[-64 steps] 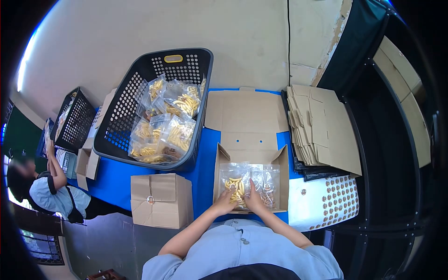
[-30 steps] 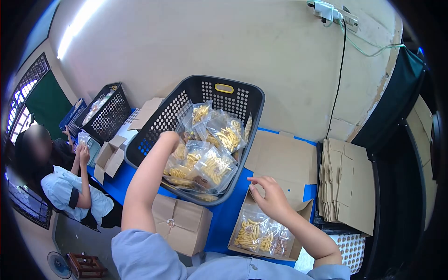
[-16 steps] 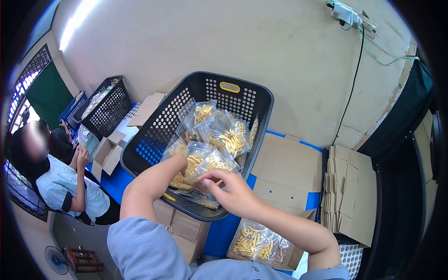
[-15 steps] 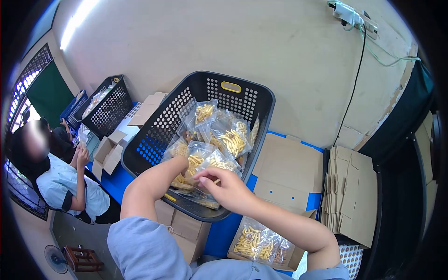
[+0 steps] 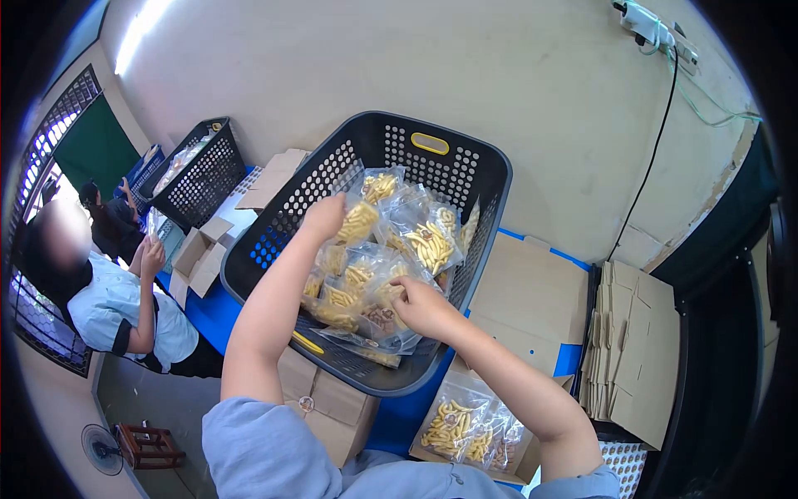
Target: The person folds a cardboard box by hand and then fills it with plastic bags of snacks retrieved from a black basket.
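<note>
Clear plastic bags of yellow curved pieces [image 5: 431, 246] lie heaped in a large black perforated basket [image 5: 482, 274]. Over the basket's left side, my left hand [image 5: 324, 219] is closed on the edge of one clear bag [image 5: 357, 223], tilted up from the pile. My right hand [image 5: 422, 305] pinches another clear bag [image 5: 392, 291] nearer the front right of the heap; the fingertips are partly hidden. Some bags below hold brownish pieces [image 5: 381, 319].
An open cardboard box [image 5: 532, 453] with filled bags stands at front right. Flattened cartons [image 5: 636, 349] stack further right. At left, a person [image 5: 125, 291] holds a small packet near another black basket [image 5: 199, 179] and an open small box [image 5: 199, 258].
My left hand has moved up and away from the front of the pile, now with a bag in it. My right hand has shifted slightly up and right, and the view has moved a little.
</note>
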`<state>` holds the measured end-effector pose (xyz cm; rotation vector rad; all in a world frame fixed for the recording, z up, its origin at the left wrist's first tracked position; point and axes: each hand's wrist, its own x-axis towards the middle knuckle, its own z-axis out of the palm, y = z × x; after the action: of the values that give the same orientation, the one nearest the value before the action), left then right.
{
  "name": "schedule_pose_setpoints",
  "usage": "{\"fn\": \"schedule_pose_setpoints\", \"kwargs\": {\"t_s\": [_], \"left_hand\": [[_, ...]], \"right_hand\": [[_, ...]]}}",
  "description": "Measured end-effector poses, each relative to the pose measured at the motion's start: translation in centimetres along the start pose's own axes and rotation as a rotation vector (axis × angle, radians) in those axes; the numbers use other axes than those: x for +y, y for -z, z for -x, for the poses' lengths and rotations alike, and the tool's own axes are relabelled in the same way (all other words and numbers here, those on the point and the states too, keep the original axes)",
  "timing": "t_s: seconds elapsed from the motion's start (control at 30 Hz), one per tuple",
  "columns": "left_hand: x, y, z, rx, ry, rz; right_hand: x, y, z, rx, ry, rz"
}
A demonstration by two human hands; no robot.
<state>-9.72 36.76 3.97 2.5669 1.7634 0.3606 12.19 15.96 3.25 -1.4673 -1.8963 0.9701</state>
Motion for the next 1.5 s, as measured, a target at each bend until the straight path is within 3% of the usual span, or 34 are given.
{"fn": "schedule_pose_setpoints", "kwargs": {"t_s": [0.07, 0.2, 0.3, 0.47, 0.53, 0.6, 0.67, 0.7, 0.77, 0.8, 0.87, 0.9, 0.93, 1.0, 1.03, 1.1, 1.17, 1.23, 1.37, 1.43, 1.47, 1.5], "left_hand": [[-0.4, 0.8, 0.7, 0.020, -0.003, 0.086], [-2.8, 0.2, -0.1, -0.049, 0.037, 0.232], [-2.9, 0.1, -0.8, 0.111, 0.080, 0.398], [-0.7, 1.5, -0.3, 0.117, 0.090, 0.630], [0.6, 2.1, -0.2, 0.231, 0.038, 0.588], [1.4, 1.9, -0.5, 0.298, 0.020, 0.805], [2.1, 1.7, -0.7, 0.111, 0.270, 1.164], [1.6, 1.0, -0.8, 0.103, 0.273, 1.164], [0.1, -0.7, -1.2, -0.232, 0.330, 1.325], [0.4, -0.6, -0.9, -0.233, 0.330, 1.327], [0.8, -0.6, 0.1, -0.372, 0.378, 0.648], [0.4, -1.4, 0.5, -0.223, 0.216, 0.372], [-0.1, -1.9, 0.1, -0.225, 0.217, 0.372], [-0.3, -2.6, -0.7, -0.879, 0.287, -0.287], [0.1, -3.1, -0.4, -0.882, 0.286, -0.288], [1.2, -4.5, 0.6, -1.387, 0.442, -0.181], [3.2, -4.9, 2.3, -1.677, 0.250, -0.238], [6.5, -3.0, 4.5, -1.833, 0.101, -0.109], [10.4, -4.1, 7.6, -1.834, -0.102, -0.250], [11.0, -6.0, 8.3, -2.044, -0.313, -0.292], [10.8, -6.9, 9.0, -2.048, -0.327, -0.298], [10.1, -8.0, 9.9, -1.997, -0.222, -0.354]], "right_hand": [[0.1, -0.3, -0.2, 0.056, 0.084, 0.017], [0.0, -0.1, -0.5, 0.019, 0.052, 0.046], [-0.9, 0.7, -0.1, -0.107, -0.081, -0.041], [-0.5, 0.4, 0.0, 0.023, -0.045, -0.076], [-0.9, 0.7, 0.1, 0.050, -0.041, -0.127], [-1.3, 1.1, 0.5, 0.071, -0.045, -0.171], [-1.7, 1.3, 0.9, 0.144, 0.000, -0.187], [-1.6, 1.2, 0.8, 0.143, -0.007, -0.191], [-1.2, 0.9, 0.5, 0.205, -0.002, -0.189], [-1.1, 0.9, 0.4, 0.205, -0.003, -0.189], [-1.0, 0.9, 0.1, 0.203, -0.050, -0.249], [-1.2, 1.0, 0.2, 0.201, -0.051, -0.249], [-1.4, 1.2, 0.2, 0.192, -0.049, -0.222], [-1.4, 1.1, 0.4, 0.183, -0.053, -0.198], [-1.2, 0.9, 0.4, 0.214, -0.019, -0.168], [-1.1, 0.9, 0.4, 0.251, 0.013, -0.138], [-1.2, 0.8, 0.4, 0.256, 0.002, -0.152], [-1.4, 1.0, 0.4, 0.260, -0.007, -0.160], [-1.2, 1.0, 0.6, 0.276, -0.023, -0.187], [-1.1, 0.9, 0.6, 0.312, -0.002, -0.166], [-0.9, 0.7, 0.6, 0.343, 0.020, -0.143], [-0.4, 0.3, 0.3, 0.367, 0.050, -0.127]]}}
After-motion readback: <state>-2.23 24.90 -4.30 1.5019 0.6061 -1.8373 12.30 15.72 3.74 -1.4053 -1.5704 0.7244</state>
